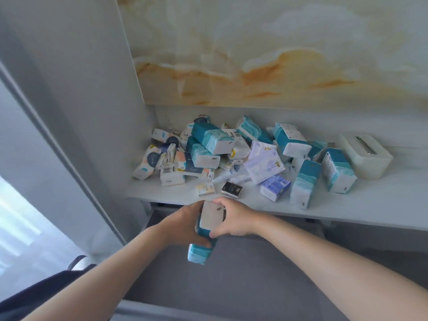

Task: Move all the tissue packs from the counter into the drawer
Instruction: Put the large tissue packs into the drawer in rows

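Note:
A heap of several tissue packs (222,154) lies on the white counter (347,205): teal-and-white ones, small patterned ones, a lilac one. Below the counter's front edge the grey drawer (254,274) stands pulled out. Over its back left part my left hand (183,225) and my right hand (234,218) both grip teal-and-white tissue packs (212,218), one with its white end facing up. A second teal pack (200,252) sticks out beneath my left hand.
A white tissue box (366,154) with a slot on top stands at the counter's right. A grey cabinet panel (76,112) rises on the left. Behind the counter is a marbled cream-and-orange wall (278,54).

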A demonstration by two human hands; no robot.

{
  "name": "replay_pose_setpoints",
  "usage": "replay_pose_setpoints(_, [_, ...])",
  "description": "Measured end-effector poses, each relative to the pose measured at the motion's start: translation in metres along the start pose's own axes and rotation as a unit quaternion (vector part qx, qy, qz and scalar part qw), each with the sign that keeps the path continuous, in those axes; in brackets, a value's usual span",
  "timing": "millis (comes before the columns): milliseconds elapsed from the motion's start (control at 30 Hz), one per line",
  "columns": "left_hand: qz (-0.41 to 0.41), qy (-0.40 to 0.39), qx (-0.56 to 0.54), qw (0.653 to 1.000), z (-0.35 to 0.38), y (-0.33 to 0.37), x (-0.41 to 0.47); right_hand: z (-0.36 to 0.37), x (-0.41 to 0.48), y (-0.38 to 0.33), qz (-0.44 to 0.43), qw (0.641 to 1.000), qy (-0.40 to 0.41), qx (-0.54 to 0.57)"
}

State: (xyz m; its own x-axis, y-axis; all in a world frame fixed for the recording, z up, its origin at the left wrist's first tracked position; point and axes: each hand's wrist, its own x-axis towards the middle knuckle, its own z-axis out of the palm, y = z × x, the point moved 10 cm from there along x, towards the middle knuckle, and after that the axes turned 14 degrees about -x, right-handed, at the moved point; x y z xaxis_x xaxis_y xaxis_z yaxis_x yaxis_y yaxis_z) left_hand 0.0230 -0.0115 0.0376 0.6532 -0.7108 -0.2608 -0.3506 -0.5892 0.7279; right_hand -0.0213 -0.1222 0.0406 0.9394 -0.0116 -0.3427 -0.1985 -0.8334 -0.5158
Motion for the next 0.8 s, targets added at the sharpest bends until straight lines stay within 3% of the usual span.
replay_pose_setpoints(167, [-0.057,0.021,0.073,0.995,-0.026,-0.107,-0.023,0.078,0.062,-0.037,0.0,0.998,-0.029,-0.049])
replay_pose_setpoints(300, [-0.122,0.026,0.129,0.984,-0.043,-0.165,-0.025,0.123,0.1,-0.042,0.072,0.997,-0.024,0.023])
replay_pose_setpoints(533, [-0.16,0.077,0.06,0.982,-0.056,-0.219,-0.005,0.165,0.153,-0.059,0.105,0.992,0.002,0.071])
replay_pose_setpoints(800, [-0.125,0.14,0.097,0.977,-0.062,-0.228,0.003,0.179,0.164,-0.049,0.179,0.957,0.069,0.22])
